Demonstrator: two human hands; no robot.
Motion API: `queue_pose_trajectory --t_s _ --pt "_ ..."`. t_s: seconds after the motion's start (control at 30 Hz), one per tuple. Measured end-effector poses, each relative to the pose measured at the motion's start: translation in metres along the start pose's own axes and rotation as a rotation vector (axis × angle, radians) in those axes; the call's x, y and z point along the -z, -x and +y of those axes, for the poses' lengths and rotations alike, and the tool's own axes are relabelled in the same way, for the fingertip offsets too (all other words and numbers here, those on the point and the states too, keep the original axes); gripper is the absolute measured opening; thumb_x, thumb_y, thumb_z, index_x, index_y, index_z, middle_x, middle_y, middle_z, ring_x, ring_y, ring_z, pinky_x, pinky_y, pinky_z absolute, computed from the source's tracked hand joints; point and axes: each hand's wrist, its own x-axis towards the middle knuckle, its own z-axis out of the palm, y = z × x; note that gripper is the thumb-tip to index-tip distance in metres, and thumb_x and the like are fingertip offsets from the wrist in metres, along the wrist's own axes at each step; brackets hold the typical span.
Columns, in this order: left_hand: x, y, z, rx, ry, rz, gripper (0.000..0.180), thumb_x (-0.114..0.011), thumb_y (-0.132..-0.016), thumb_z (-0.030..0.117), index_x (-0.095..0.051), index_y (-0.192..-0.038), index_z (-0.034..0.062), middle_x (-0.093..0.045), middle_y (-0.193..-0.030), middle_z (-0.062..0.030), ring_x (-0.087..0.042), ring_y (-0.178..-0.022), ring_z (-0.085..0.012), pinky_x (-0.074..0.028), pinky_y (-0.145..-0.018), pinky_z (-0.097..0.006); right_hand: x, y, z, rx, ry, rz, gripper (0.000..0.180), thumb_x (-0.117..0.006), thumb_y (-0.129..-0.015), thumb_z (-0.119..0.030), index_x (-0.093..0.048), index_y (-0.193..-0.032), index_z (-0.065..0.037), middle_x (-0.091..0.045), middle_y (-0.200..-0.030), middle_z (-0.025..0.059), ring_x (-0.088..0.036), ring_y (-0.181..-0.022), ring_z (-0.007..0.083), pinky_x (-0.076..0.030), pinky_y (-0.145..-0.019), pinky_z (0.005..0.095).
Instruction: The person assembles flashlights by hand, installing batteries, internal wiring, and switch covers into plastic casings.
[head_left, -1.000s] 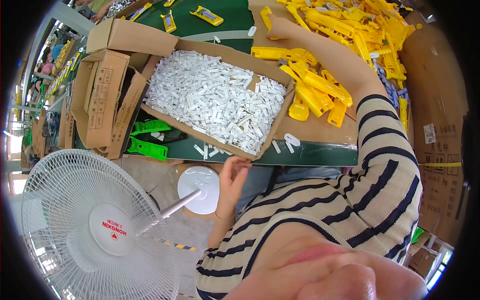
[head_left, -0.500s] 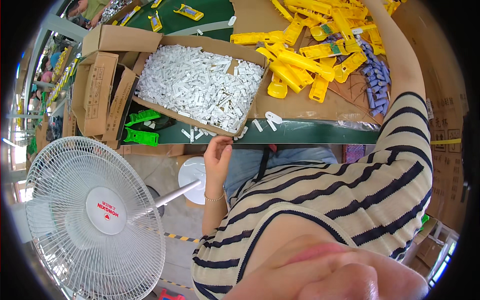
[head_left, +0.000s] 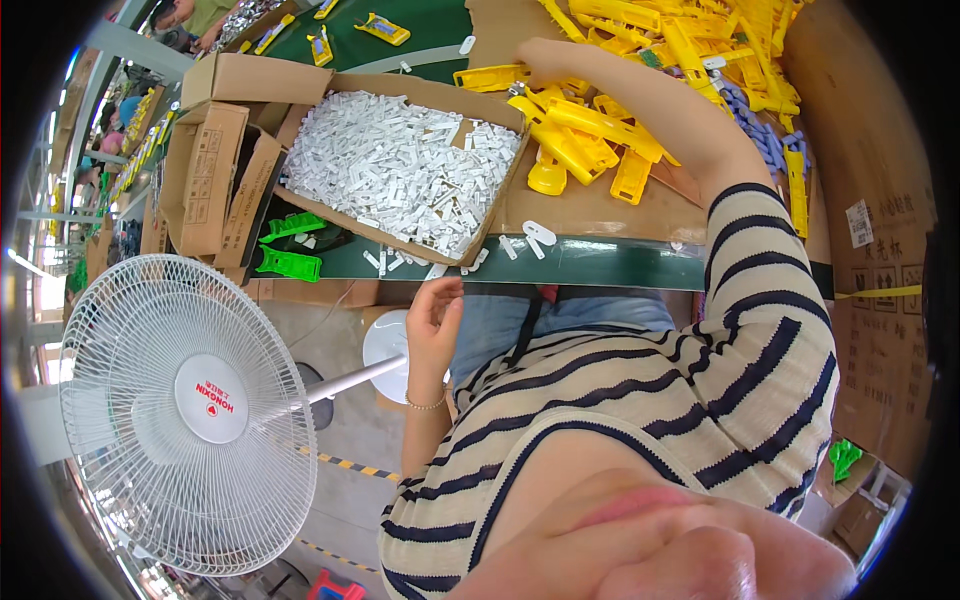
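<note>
Green counter [head_left: 600, 252] is carrying an open carton [head_left: 490, 112]. Keeping your right forearm [head_left: 645, 98] high is probably sparing the yellow heap [head_left: 600, 122] beneath. Hands are working apart: left hand [head_left: 436, 305] hanging half-uncurled, apparently empty; right hand [head_left: 546, 62] hovering by a yellow plastic casing [head_left: 488, 78], grip unclear.

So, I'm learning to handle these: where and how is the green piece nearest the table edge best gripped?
Probably grip the green piece mid-length, from the table's near edge, long sides between thumb and fingers. It lies lengthwise along that edge, and that side looks open; the other green piece lies just behind.
</note>
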Motion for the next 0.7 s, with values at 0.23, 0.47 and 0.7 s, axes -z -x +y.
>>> queue_pose_trajectory --t_s 0.23,0.47,0.7 --pt "0.003 0.002 0.001 0.08 0.025 0.022 0.022 -0.056 -0.084 -0.001 -0.058 -0.105 -0.0021 -0.059 -0.099 -0.0088 -0.057 -0.092 -0.0149 -0.045 -0.081 -0.026 0.046 0.048 0.007 -0.03 -0.243 0.443 0.033 -0.064 -0.082 -0.025 -0.062 -0.105 -0.002 -0.067 -0.088 0.0134 -0.064 -0.078 0.0274 -0.05 -0.073 0.0326" --pt "-0.009 -0.009 0.014 -0.084 -0.049 -0.072 0.023 -0.054 -0.085 -0.002 -0.057 -0.108 -0.0018 -0.059 -0.099 -0.0076 -0.056 -0.085 -0.0123 -0.045 -0.079 -0.024 0.115 0.119 -0.018 -0.239 -0.872 0.5 0.023 -0.055 -0.091 -0.015 -0.062 -0.107 -0.001 -0.064 -0.088 0.0013 -0.056 -0.075 0.0092 -0.045 -0.069 0.0232" --pt "-0.041 -0.028 0.074 -0.315 0.256 -0.012 0.051 -0.048 -0.089 0.005 -0.032 -0.136 -0.0054 -0.05 -0.121 -0.0161 -0.05 -0.107 -0.021 -0.038 -0.095 -0.033 0.097 0.171 -0.106 0.08 -1.223 0.271 0.026 -0.056 -0.09 -0.026 -0.061 -0.102 -0.003 -0.066 -0.079 0.0088 -0.063 -0.066 0.0174 -0.049 -0.063 0.0263"
